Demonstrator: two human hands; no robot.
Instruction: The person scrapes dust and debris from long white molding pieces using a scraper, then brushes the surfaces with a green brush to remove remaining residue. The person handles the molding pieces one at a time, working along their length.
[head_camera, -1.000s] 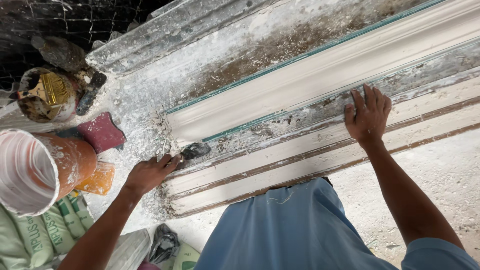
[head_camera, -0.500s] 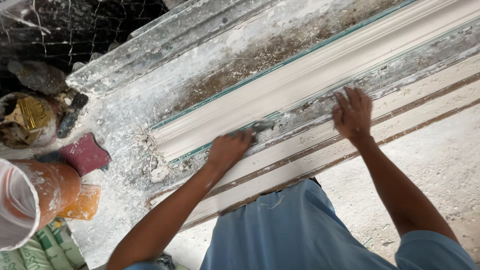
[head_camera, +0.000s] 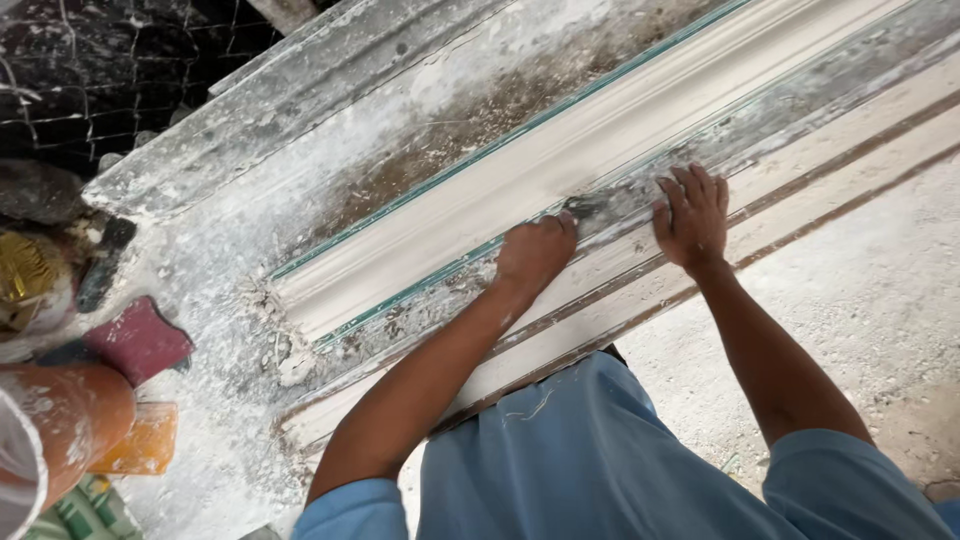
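The left hand (head_camera: 535, 255) was curled narrow around a small dark scraping tool (head_camera: 583, 207), whose tip showed just beyond the knuckles and lay against the lower edge of the long white plaster moulding (head_camera: 560, 165). The right hand (head_camera: 692, 215) lay just beside the tool, on its other side, spread wide and flat with the fingers pressed on the pale, dust-caked ledge (head_camera: 800, 190) below the moulding; it held nothing. The moulding ran slantwise past both hands, a thin green strip (head_camera: 420, 285) showing along its lower edge on the far side of the left hand, where crumbs of broken plaster (head_camera: 285, 350) had gathered at the moulding's end. Well apart from the hands, beyond the left elbow, stood an orange bucket (head_camera: 65, 425) smeared with white, its inside not readable from this view. Just beside it lay a flat yellow-orange packet (head_camera: 140, 440), and under the bucket a green-and-white striped sack (head_camera: 90, 510) peeked out. Near these sat a dark red wedge-shaped block (head_camera: 135, 340), and farther out a round container (head_camera: 30, 280) held something crumpled and golden. The person's blue shirt (head_camera: 580, 460) filled the space between the two forearms.
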